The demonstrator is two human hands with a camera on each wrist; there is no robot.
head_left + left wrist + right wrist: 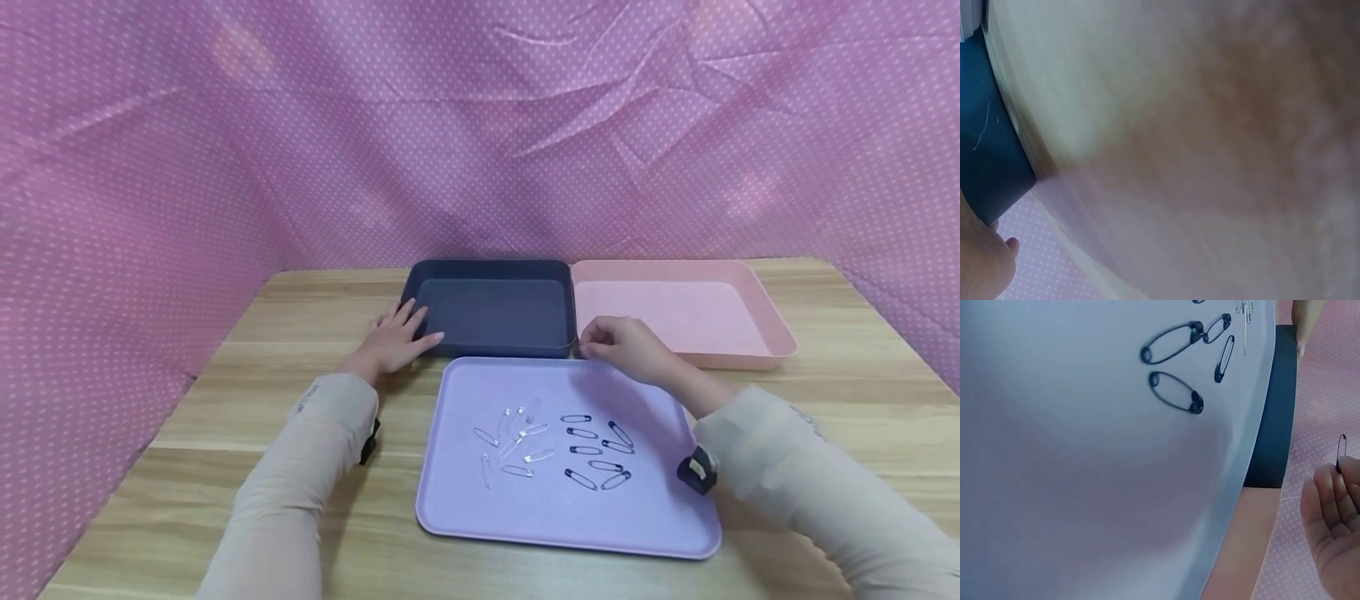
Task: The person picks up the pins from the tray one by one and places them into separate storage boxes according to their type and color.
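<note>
My right hand (626, 346) pinches a black safety pin (1339, 467) between thumb and fingertips, near where the navy tray (491, 312) meets the pink tray (667, 308). The pin points upward in the right wrist view. With fingers spread, my left hand (393, 340) rests at the left rim of the navy tray. Nearer to me, a lilac tray (495, 521) bears two groups of safety pins. Several silver pins (517, 472) lie loosely heaped on its left, and several black pins (1196, 403) are spread out right of them.
The trays stand on a wooden table (300, 333), navy and pink side by side behind the lilac one. A pink dotted cloth (480, 167) hangs behind and along both sides. Table surface shows left and right of the trays.
</note>
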